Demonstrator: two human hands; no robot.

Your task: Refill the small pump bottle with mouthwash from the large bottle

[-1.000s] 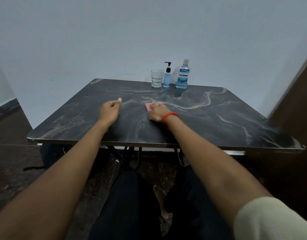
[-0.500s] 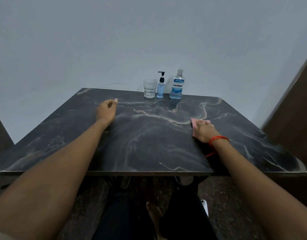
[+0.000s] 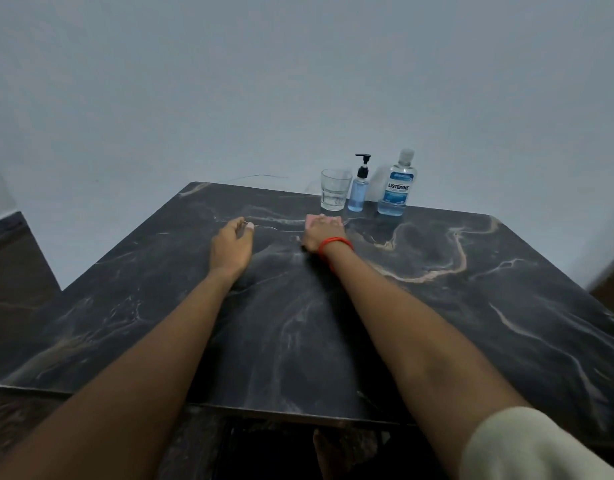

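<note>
At the far edge of the dark marble table [image 3: 471, 306] stand a small pump bottle [image 3: 359, 192] with blue liquid and a black pump, and to its right a large capped Listerine bottle [image 3: 397, 188]. My right hand [image 3: 321, 237], with a red band at the wrist, presses a pink cloth [image 3: 312, 220] flat on the table just in front of the glass and the pump bottle. My left hand [image 3: 231, 245] rests on the table to the left in a loose fist, holding nothing.
A clear drinking glass [image 3: 335, 194] stands left of the pump bottle. A pale wall rises right behind the bottles. The table's near edge runs across the bottom of the view, with dark floor below it.
My right hand has slid the pink cloth from the right-hand middle of the table back left and farther away, close to the glass. My left hand has stayed in place.
</note>
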